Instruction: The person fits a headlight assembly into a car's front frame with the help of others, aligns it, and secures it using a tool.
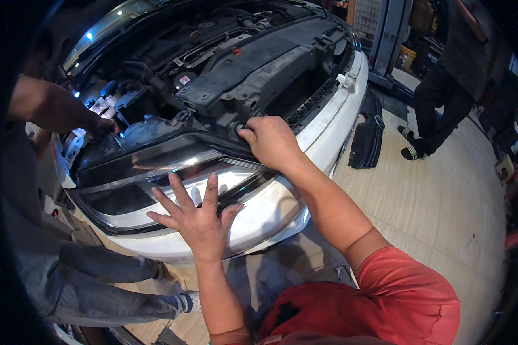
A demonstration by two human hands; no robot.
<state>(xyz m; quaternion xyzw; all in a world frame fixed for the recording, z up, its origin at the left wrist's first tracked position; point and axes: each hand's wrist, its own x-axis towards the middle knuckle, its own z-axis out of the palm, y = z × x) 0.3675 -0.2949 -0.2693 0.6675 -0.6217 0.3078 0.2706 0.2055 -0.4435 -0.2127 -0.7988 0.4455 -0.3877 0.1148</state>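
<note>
In front of me is a white car's front end with its engine bay uncovered. My left hand [200,221] lies with fingers spread against the headlight [138,192], near its lower edge and the white bumper [259,221]. My right hand [273,141] is curled over the inner top corner of the headlight, beside the black front panel [236,92]. Its fingertips are partly hidden, and what they grip, if anything, does not show clearly. At the headlight's outer end, a co-worker's hand [106,125] reaches into the engine bay.
The co-worker in grey trousers [109,282] stands close on my left. A black plastic trim panel [367,135] lies on the tiled floor [408,201] to the right. Beyond it stand another person in dark trousers [443,109], a lift post [390,40] and a yellow bucket [407,56].
</note>
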